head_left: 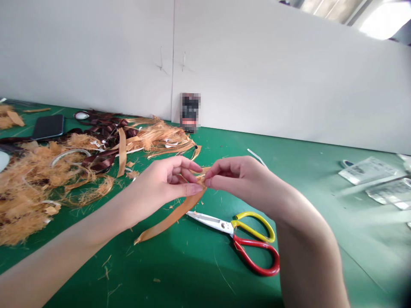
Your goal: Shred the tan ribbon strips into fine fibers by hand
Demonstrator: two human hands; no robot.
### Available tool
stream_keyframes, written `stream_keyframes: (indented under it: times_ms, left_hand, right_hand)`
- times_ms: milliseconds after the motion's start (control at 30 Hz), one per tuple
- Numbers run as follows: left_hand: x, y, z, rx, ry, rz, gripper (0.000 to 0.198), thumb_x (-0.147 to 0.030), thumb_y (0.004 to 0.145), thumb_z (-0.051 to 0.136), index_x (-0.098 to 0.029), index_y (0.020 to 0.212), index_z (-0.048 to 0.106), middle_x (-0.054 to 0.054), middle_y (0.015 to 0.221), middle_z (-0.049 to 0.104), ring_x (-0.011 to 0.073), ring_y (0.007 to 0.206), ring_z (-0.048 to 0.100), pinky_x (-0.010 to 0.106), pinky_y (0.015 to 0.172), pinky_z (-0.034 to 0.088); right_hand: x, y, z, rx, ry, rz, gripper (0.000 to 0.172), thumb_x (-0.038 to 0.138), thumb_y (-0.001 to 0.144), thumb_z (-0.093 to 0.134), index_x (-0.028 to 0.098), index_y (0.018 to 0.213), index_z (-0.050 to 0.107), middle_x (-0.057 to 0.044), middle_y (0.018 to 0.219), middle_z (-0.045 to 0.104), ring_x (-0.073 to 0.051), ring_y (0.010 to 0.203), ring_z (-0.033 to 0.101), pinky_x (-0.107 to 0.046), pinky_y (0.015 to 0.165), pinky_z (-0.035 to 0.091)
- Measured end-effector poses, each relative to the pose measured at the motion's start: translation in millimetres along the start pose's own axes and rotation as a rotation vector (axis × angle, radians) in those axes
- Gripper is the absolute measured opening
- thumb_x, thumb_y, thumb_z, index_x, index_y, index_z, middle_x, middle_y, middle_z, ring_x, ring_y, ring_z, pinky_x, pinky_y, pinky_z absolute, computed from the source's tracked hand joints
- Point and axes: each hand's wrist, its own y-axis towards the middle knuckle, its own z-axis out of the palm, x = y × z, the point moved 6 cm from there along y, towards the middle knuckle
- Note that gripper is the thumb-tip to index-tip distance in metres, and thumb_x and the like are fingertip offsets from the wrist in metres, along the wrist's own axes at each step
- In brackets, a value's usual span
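Both hands meet above the green table (199, 265). My left hand (163, 182) pinches the upper end of an orange ribbon strip (170, 218), whose free end trails down to the table at the lower left. My right hand (237, 175) pinches the same frayed end from the other side, fingertips almost touching the left thumb. Loose orange threads stick out between the fingers. Scissors (239, 233) with one yellow and one red handle lie on the table just below and in front of my hands, blades pointing left.
A heap of frayed orange fibres (28, 188) covers the left of the table, with dark brown ribbons (105, 132) and a black phone (48, 126) behind it. Clear plastic packets (372, 171) lie at the right. A white wall panel stands along the back edge.
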Motion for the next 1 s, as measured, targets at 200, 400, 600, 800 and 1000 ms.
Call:
stream_keyframes:
  times_ms: [200,400,600,800,1000]
  left_hand:
    - [3,0,0.2,0.006,0.004,-0.024,0.031,-0.034,0.073,0.075,-0.024,0.099,0.063,-0.004,0.082,0.068,0.0118,0.079,0.066,0.021,0.070,0.052]
    - [2,0,1.3,0.001,0.012,-0.031,0.029,-0.033,0.073,0.075,-0.024,0.098,0.063,-0.004,0.084,0.068,0.0125,0.080,0.066,0.022,0.071,0.052]
    - [-2,-1,-1.2,-0.018,-0.004,-0.002,0.030,-0.034,0.074,0.074,-0.022,0.098,0.063,-0.002,0.087,0.069,0.0138,0.086,0.066,0.022,0.075,0.052]
    - [-5,-2,-0.4,-0.014,-0.028,-0.030,0.030,-0.032,0.076,0.072,-0.020,0.102,0.062,0.001,0.092,0.071,0.0174,0.090,0.066,0.027,0.080,0.052]
    - [-5,-2,-0.5,-0.012,-0.003,-0.036,0.029,-0.032,0.075,0.073,-0.021,0.100,0.063,0.001,0.087,0.070,0.0180,0.088,0.066,0.028,0.078,0.053]
  right_hand:
    - [-4,2,-9,-0.123,0.034,0.030,0.013,0.027,0.073,0.054,0.019,0.066,0.063,0.001,0.065,0.057,-0.013,0.066,0.049,-0.028,0.061,0.038]
    - [-6,3,-17,-0.205,0.051,0.041,0.013,0.028,0.076,0.055,0.019,0.070,0.061,0.000,0.067,0.058,-0.012,0.065,0.050,-0.028,0.062,0.040]
    - [-8,3,-13,-0.104,-0.032,0.013,0.017,0.033,0.082,0.053,0.019,0.080,0.061,0.000,0.070,0.059,-0.013,0.067,0.052,-0.027,0.062,0.041]
    - [-2,-1,-4,0.041,-0.033,-0.050,0.032,0.048,0.085,0.048,0.021,0.086,0.065,0.000,0.077,0.060,-0.013,0.068,0.050,-0.026,0.059,0.038]
    - [0,-4,1,0.044,-0.043,-0.030,0.016,0.031,0.080,0.051,0.020,0.077,0.063,0.003,0.070,0.055,-0.010,0.060,0.043,-0.024,0.054,0.034]
